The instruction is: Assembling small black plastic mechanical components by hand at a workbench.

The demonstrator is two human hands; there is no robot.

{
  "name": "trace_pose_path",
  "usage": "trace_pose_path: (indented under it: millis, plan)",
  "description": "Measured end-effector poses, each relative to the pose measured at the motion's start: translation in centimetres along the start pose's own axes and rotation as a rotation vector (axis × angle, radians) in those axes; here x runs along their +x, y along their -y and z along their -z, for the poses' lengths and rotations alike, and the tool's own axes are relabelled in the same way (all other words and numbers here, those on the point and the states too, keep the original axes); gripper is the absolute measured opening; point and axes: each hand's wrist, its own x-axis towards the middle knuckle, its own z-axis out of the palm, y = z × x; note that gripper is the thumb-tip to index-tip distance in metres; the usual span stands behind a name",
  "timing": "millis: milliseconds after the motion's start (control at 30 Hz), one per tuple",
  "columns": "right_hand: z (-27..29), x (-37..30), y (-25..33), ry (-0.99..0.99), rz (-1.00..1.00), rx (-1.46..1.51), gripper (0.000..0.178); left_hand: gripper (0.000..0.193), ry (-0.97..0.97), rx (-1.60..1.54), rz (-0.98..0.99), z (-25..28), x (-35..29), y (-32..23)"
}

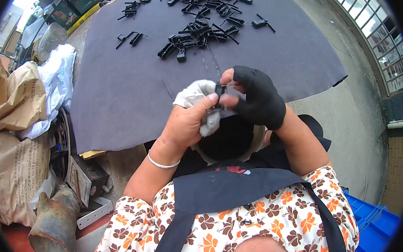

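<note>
left hand (194, 115) in a thumb-side pinch, right hand (259, 98) close beside, half curled

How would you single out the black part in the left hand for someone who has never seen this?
Find the big grey table, then go down to its near edge. There the left hand, partly in a white glove, holds a small black part close to the black-gloved right hand. Similar black parts lie farther up the table; this one alone is held.

Black parts (198, 29), grey tabletop (122, 85), orange-brown floral shirt (264, 225)
</note>
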Motion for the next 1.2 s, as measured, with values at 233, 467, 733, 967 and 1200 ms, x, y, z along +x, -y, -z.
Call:
trace_pose_path:
  millis: [233,467,733,967,1200]
  plan:
    - [-1.7,-0.9,0.2,-0.120,-0.204,0.021,0.017,0.028,-0.235,0.615,-0.274,-2.0,0.0,0.1]
    - [0.3,0.2,0.6,0.150,-0.649,0.498,0.014,0.023,-0.292,0.783,-0.320,-2.3,0.0,0.0]
    - [-1.0,-0.6,-0.3,0.132,-0.454,0.126,0.018,0.018,-0.370,0.910,-0.433,-2.1,0.7,0.7]
    - [-1.5,-1.0,0.1,0.083,-0.471,0.271,0.018,0.020,-0.356,1.342,-0.698,-2.0,0.9,1.0]
    - [0.5,-0.3,1.0,0.115,-0.457,0.275,0.015,0.027,-0.321,0.900,-0.594,-2.1,0.5,0.5]
